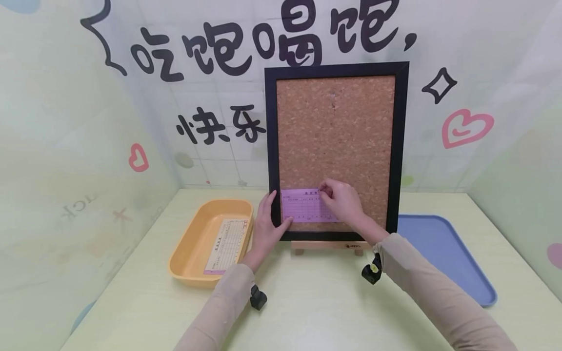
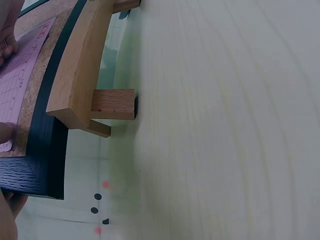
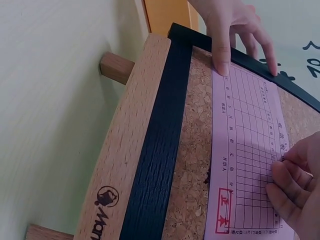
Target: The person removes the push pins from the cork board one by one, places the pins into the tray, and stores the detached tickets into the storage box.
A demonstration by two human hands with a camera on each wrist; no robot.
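Note:
A pink printed receipt slip (image 3: 247,130) lies flat on the lower part of a black-framed corkboard (image 1: 335,131), which leans upright on a small wooden easel (image 1: 325,245). My left hand (image 1: 266,229) grips the board's lower left edge, its thumb pressing the slip's corner and its fingers around the frame's side. At the slip's top edge, my right hand (image 1: 344,202) has thumb and forefinger pinched together against the board. Whatever small thing sits between those fingertips is mostly hidden, also in the right wrist view.
On the left stands an orange tray (image 1: 189,258) with a pad of printed slips (image 1: 226,246) in it. A blue tray (image 1: 443,263) lies on the right, partly behind the board and the right arm. A patterned wall (image 1: 210,161) rises behind the table.

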